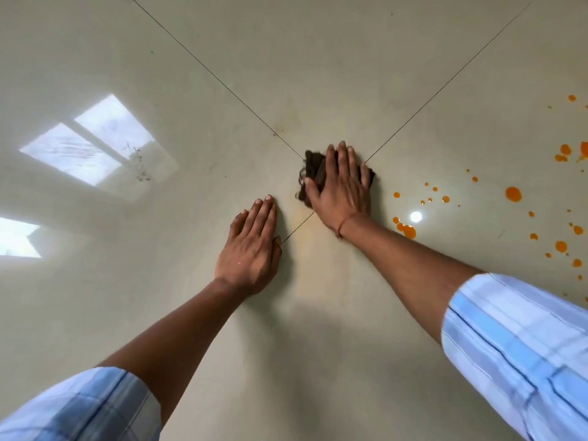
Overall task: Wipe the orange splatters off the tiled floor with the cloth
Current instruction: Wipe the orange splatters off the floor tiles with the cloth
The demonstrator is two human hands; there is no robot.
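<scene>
Sleeves: blue-and-white checked shirt sleeves (521, 351), rolled up both forearms.
Left hand: left hand (251, 249) flat, palm down on glossy beige tiled floor (318, 74), fingers extended, grasping nothing.
Right hand: right hand (342, 186) spread, pressing down on dark brown crumpled cloth (313, 171), thin orange thread at wrist.
Cloth: sits where four tile joints meet.
Splatters: orange splatters (513, 194) scattered right of cloth, nearest drops near right wrist.
Floor: window reflections at left.
</scene>
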